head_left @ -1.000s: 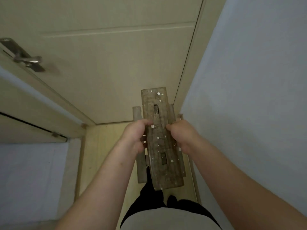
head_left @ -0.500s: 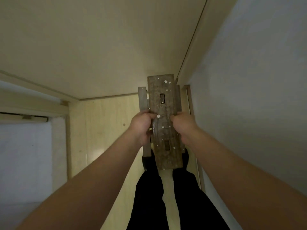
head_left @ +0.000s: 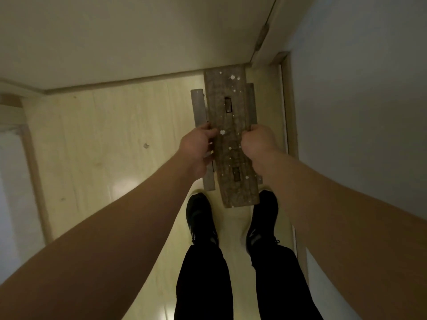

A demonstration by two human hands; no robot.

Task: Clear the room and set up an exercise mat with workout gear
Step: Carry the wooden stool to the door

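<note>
Between the person's outstretched arms, above a pale wooden floor point(head_left: 97, 144), a paint-speckled wooden stool point(head_left: 231, 144) is held by its long top plank; left hand point(head_left: 196, 146) grips the left edge, right hand point(head_left: 257, 144) clasps the right edge; black shoes point(head_left: 201, 218) stand just below; door point(head_left: 129, 35) ahead, grey wall point(head_left: 360, 112) right.

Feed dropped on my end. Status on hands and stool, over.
Left hand, right hand grip wooden stool by its seat edges. Door and wall just ahead. Shoes behind it.
</note>
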